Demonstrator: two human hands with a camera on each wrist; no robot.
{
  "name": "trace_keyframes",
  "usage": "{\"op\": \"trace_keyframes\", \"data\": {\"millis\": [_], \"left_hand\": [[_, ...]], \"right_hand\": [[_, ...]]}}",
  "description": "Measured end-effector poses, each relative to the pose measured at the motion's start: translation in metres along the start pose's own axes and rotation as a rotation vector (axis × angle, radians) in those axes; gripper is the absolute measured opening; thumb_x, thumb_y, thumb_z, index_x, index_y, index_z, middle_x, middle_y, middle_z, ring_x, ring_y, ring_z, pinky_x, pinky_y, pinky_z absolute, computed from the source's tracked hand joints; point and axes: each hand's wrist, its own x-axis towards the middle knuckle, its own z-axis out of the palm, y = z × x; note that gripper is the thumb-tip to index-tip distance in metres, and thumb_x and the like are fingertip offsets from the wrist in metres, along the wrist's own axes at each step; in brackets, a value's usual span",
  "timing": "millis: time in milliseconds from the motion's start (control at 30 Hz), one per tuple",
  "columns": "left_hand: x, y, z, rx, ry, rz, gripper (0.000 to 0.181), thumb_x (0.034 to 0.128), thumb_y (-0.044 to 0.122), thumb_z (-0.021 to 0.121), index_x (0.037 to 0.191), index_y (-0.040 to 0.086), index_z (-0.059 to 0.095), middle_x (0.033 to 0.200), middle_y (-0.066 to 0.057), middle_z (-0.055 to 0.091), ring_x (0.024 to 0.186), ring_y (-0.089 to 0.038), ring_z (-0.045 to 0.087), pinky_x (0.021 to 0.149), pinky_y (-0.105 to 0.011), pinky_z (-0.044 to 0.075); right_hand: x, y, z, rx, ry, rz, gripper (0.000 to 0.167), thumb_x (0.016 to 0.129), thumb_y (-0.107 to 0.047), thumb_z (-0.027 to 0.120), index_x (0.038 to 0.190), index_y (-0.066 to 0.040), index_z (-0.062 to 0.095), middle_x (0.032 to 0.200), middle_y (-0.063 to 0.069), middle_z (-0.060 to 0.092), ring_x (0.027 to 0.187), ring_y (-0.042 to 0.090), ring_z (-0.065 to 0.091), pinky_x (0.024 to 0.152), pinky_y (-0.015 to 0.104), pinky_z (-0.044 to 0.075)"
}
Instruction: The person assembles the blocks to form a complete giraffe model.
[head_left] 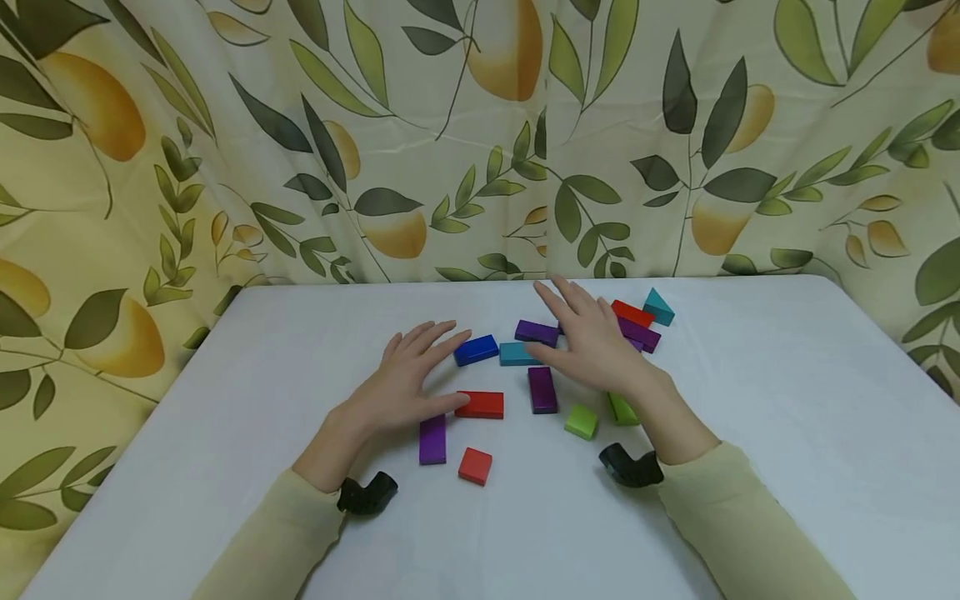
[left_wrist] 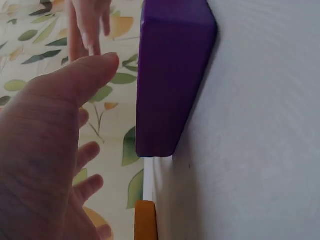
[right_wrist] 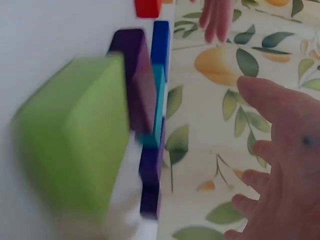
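Above the white table, the left hand [head_left: 405, 379] is spread with fingers extended, its thumb over the end of a red block [head_left: 483, 406]; contact cannot be told. A purple block [head_left: 432, 440] lies below that hand and looms beside the thumb in the left wrist view [left_wrist: 172, 75]. The right hand [head_left: 596, 346] also hovers with fingers spread, its thumb over a teal block [head_left: 516, 354]. Neither hand holds anything. Around them lie a blue block [head_left: 476, 350], a dark purple block [head_left: 543, 390], another purple block [head_left: 536, 332] and a green block [right_wrist: 75, 135].
A red square block [head_left: 475, 466] lies nearest the front. Behind the right hand are a teal triangle [head_left: 658, 307], a red block [head_left: 632, 313] and purple blocks [head_left: 639, 334]. The left wrist view shows an orange block [left_wrist: 145, 220]. A patterned curtain [head_left: 480, 167] hangs behind the table.
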Motion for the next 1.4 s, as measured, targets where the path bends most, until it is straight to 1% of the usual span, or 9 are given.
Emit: {"op": "trace_keyframes", "data": {"millis": [133,233,333,567,800,1000,1100,1233,1400], "left_hand": [[0.002,-0.004,0.002,-0.025,0.013,0.074,0.077,0.0880,0.047,0.074,0.155,0.027,0.043,0.160,-0.001,0.034,0.148,-0.026,0.025,0.118,-0.062,0.013],[0.002,-0.007,0.004,-0.041,0.026,0.129,0.071,0.0876,0.043,0.076,0.151,0.024,0.050,0.155,-0.003,0.041,0.144,-0.025,0.032,0.117,-0.057,0.020],[0.003,-0.007,0.006,-0.053,0.028,0.155,0.066,0.0869,0.040,0.078,0.147,0.022,0.056,0.150,-0.003,0.047,0.141,-0.025,0.036,0.116,-0.056,0.024],[0.004,-0.006,0.007,-0.061,0.006,0.214,0.047,0.0858,0.035,0.081,0.129,0.019,0.070,0.134,0.001,0.059,0.130,-0.018,0.046,0.112,-0.051,0.030],[0.002,0.001,0.006,-0.048,-0.077,0.207,0.037,0.0883,0.029,0.079,0.124,0.020,0.073,0.126,0.006,0.066,0.124,-0.015,0.053,0.109,-0.049,0.031],[-0.001,0.004,0.009,-0.058,-0.112,0.231,0.032,0.0899,0.023,0.078,0.121,0.019,0.075,0.117,0.010,0.069,0.114,-0.011,0.058,0.105,-0.042,0.037],[0.000,0.003,0.010,-0.070,-0.107,0.244,0.031,0.0899,0.020,0.078,0.120,0.018,0.075,0.114,0.010,0.070,0.111,-0.010,0.059,0.104,-0.039,0.040],[0.002,0.000,0.011,-0.080,-0.090,0.254,0.030,0.0900,0.017,0.078,0.120,0.016,0.076,0.113,0.008,0.070,0.110,-0.010,0.060,0.101,-0.034,0.046],[0.003,-0.003,0.010,-0.088,-0.068,0.231,0.030,0.0902,0.016,0.078,0.120,0.013,0.076,0.115,0.004,0.070,0.111,-0.012,0.061,0.099,-0.031,0.049]], "right_hand": [[0.019,-0.006,0.012,0.032,-0.007,-0.046,0.083,0.094,-0.033,0.070,0.161,-0.009,0.026,0.165,0.020,0.018,0.148,0.044,0.020,0.117,0.066,0.011],[0.029,-0.010,0.019,0.073,-0.026,-0.076,0.079,0.094,-0.027,0.071,0.159,-0.008,0.030,0.164,0.019,0.022,0.147,0.044,0.024,0.116,0.065,0.018],[0.034,-0.013,0.025,0.098,-0.050,-0.100,0.073,0.095,-0.021,0.070,0.157,-0.006,0.035,0.161,0.020,0.028,0.144,0.045,0.029,0.114,0.064,0.026],[0.042,-0.021,0.033,0.104,-0.143,-0.129,0.060,0.098,-0.014,0.067,0.152,-0.005,0.044,0.157,0.019,0.036,0.143,0.042,0.033,0.114,0.058,0.031],[0.043,-0.024,0.040,0.110,-0.221,-0.159,0.049,0.099,-0.011,0.063,0.147,-0.004,0.052,0.156,0.017,0.040,0.144,0.036,0.036,0.115,0.052,0.031],[0.042,-0.027,0.048,0.094,-0.232,-0.164,0.042,0.098,-0.005,0.063,0.140,-0.004,0.060,0.143,0.016,0.056,0.134,0.034,0.049,0.113,0.049,0.037],[0.043,-0.026,0.050,0.099,-0.214,-0.148,0.041,0.097,-0.002,0.064,0.138,-0.004,0.062,0.137,0.014,0.061,0.130,0.033,0.053,0.111,0.048,0.039],[0.045,-0.026,0.050,0.112,-0.203,-0.127,0.039,0.097,-0.001,0.064,0.135,-0.004,0.064,0.135,0.014,0.062,0.129,0.033,0.054,0.110,0.049,0.040],[0.046,-0.027,0.047,0.123,-0.224,-0.109,0.038,0.096,-0.003,0.066,0.134,-0.005,0.066,0.134,0.013,0.063,0.128,0.033,0.055,0.110,0.050,0.041]]}}
